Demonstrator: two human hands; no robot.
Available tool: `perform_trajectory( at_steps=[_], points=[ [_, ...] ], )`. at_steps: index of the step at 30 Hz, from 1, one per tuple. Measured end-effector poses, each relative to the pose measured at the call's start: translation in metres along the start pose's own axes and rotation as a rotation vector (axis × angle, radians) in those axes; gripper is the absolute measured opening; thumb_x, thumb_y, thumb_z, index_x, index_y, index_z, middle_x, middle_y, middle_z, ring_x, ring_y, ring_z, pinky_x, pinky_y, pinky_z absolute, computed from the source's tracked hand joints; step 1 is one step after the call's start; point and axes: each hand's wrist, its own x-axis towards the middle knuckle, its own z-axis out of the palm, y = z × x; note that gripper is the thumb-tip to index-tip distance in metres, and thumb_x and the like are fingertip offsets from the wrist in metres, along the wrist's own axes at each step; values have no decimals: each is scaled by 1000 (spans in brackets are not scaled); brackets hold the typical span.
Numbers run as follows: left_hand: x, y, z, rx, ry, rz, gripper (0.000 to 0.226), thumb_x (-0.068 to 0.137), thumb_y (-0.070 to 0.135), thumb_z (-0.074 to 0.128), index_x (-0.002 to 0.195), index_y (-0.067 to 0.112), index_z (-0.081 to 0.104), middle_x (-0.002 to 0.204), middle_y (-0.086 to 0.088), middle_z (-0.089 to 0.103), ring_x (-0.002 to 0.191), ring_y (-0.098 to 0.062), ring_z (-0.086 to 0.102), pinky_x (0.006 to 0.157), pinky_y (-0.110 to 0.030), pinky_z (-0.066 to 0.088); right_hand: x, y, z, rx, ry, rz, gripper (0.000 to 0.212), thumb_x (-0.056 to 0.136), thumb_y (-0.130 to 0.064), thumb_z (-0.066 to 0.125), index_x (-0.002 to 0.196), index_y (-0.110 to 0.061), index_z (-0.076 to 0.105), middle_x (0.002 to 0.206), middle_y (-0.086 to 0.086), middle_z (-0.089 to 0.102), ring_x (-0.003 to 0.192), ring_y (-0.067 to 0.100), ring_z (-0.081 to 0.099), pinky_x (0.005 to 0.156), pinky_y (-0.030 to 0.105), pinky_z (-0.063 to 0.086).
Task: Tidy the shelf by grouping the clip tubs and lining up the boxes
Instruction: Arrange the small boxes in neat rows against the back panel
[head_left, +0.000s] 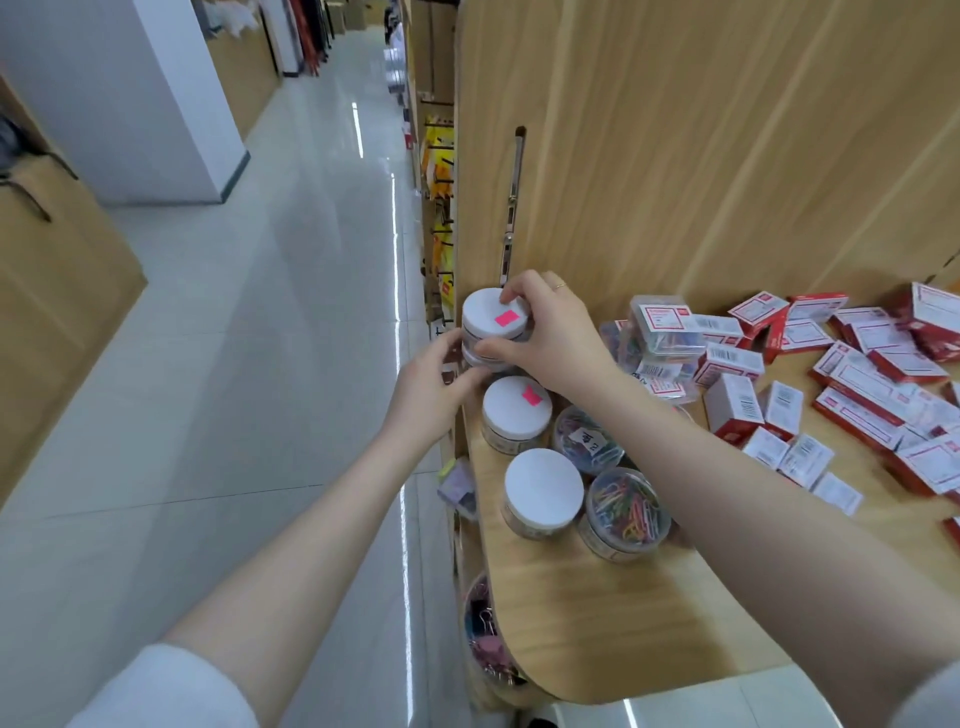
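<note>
One head-worn wide-angle view, looking forward and down along both forearms. It sits close above the shelf (597, 613) corner on the right, while the aisle floor (260, 364) stretches away on the left.

White-lidded tubs (495, 315) at centre frame carry bright pink stickers (506, 317). Lower centre, clear tubs (627, 512) show multicoloured paper clips. At right, red-and-white boxes (878, 374) lie on a light wood-grain shelf (597, 623). Pale glossy floor (234, 364) at left.

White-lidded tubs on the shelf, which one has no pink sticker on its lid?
The nearest white-lidded tub, beside the clear tub of coloured clips. The two farther lids each carry a pink sticker.
</note>
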Motion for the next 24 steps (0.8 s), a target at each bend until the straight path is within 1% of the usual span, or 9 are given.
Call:
perform_trajectory(
  at_steps=[4,6,8,9,11,13,17,20,24],
  points=[
    [1,4,3,8,35,28,50,83,30,65,129,18,48,118,3,61,105,-12,56,81,-15,44,-4,1,-4,3,-42,-45,48,71,-34,76,107,-12,55,119,7,45,95,17,50,84,36,48],
    [2,4,4,19,42,36,52,82,31,65,129,16,48,118,2,60,104,-12,56,75,-8,40,-11,1,-11,-28,-7,-60,47,73,-34,75,107,-11,53,117,6,46,92,17,51,81,33,47],
    [2,3,5,17,46,36,55,82,33,66,130,15,47,118,1,60,104,-13,56,75,-11,41,-23,2,-22,-66,15,-46,39,75,-32,73,99,-11,50,104,3,49,85,15,47,72,28,41],
    [2,2,5,16,46,32,55,82,33,66,131,16,47,118,1,60,104,-13,56,78,-14,41,-30,3,-28,-83,-31,-46,35,75,-31,73,93,-13,49,95,0,50,83,16,47,70,28,38],
    [3,0,5,32,39,37,53,83,31,65,131,16,47,119,1,59,105,-14,56,83,-20,42,-43,3,-34,-151,-219,-60,30,74,-33,73,86,-15,51,79,-6,50,80,16,47,70,29,36],
    [5,-1,4,71,28,47,51,83,30,64,130,14,48,120,-1,57,106,-15,55,84,-23,42,-53,1,-33,-264,-355,-92,33,72,-39,72,90,-17,54,71,-11,46,78,16,44,72,33,37],
    [8,-2,1,114,13,66,50,83,27,65,129,13,50,121,-5,55,110,-18,54,92,-32,45,-56,0,-22,-330,-289,-120,39,72,-40,72,96,-16,53,64,-14,39,74,18,42,69,31,30],
    [9,1,-1,143,-6,91,48,84,26,64,129,13,51,120,-5,55,107,-18,55,87,-27,43,-55,0,-16,-317,-231,-84,41,71,-42,72,98,-17,53,64,-17,35,74,17,43,67,29,27],
    [12,3,-5,188,-42,81,49,85,30,62,130,15,49,120,-5,55,105,-19,54,85,-27,42,-55,0,-13,-305,-200,-62,44,71,-44,72,99,-16,53,69,-10,43,73,17,45,67,29,26]
  ],
)
